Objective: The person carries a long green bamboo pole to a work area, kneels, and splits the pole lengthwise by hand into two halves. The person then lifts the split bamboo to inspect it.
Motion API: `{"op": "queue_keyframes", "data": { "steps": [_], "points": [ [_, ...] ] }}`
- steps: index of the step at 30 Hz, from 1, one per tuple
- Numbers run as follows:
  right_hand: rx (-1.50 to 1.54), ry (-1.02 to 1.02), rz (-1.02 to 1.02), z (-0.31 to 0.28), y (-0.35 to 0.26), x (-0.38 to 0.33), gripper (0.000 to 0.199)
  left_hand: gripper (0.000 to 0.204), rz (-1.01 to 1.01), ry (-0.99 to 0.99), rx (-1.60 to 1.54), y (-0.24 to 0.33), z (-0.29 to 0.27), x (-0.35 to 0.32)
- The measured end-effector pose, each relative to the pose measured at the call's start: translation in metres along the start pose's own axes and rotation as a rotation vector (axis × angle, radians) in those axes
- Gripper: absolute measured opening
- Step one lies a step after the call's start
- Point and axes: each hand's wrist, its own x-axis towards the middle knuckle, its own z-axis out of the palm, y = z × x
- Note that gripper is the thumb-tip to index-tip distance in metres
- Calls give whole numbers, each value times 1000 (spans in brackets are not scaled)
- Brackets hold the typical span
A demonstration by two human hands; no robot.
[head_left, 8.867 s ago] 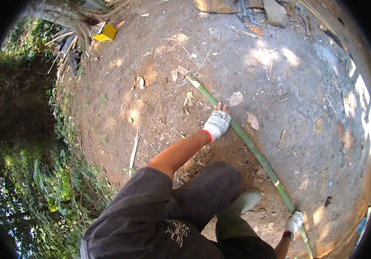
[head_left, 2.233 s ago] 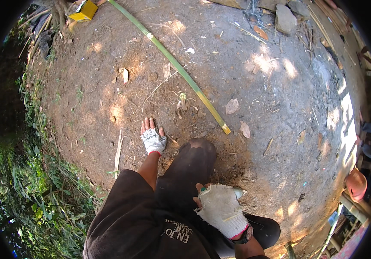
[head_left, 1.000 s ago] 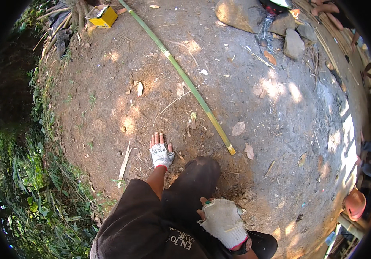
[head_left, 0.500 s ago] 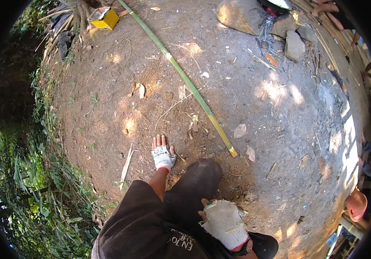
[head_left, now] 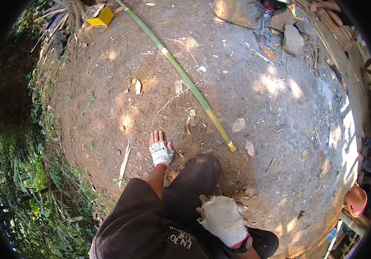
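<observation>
My left hand (head_left: 161, 150), in a white fingerless glove with a red cuff, is stretched out palm down over the brown soil, fingers spread. It holds nothing. My right hand (head_left: 223, 220), in a plain off-white glove, is curled beside my bent knee. A bit of green shows by its fingers, but what it grips is mostly hidden under the glove. A long green bamboo pole (head_left: 183, 75) lies slantwise on the ground ahead, its yellowish cut end just beyond my knee. Neither hand touches it. A pale split strip (head_left: 125, 164) lies left of my left hand.
Large stones (head_left: 293, 39) surround a smoking fire spot at the far right. A yellow box (head_left: 101, 16) sits by a tree trunk at the far left. Green plants (head_left: 56, 194) line the left side. Other people's limbs and a reddish rounded object (head_left: 356, 200) appear along the right edge.
The view has shifted slightly, so the pole, stones and box appear a little higher and further left. Both hands keep their poses.
</observation>
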Motion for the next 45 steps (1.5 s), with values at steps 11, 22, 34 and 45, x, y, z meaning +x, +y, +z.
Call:
{"op": "queue_keyframes", "data": {
  "steps": [11, 22, 34, 45],
  "points": [
    [11, 25, -8, 2, 1, -2, 33, 67, -14, -8, 13, -1, 3, 0],
    [16, -24, 4, -5, 0, 4, 34, 67, -11, -14, 12, -2, 5, 0],
    [-21, 29, -41, 23, 42, 39, 22, 43, 357, -165, -131, 87, 5, 97],
    [-37, 31, -25, 24, 53, 28, 25, 59, 549, -443, 99, 126, -18, 128]
  ]
}}
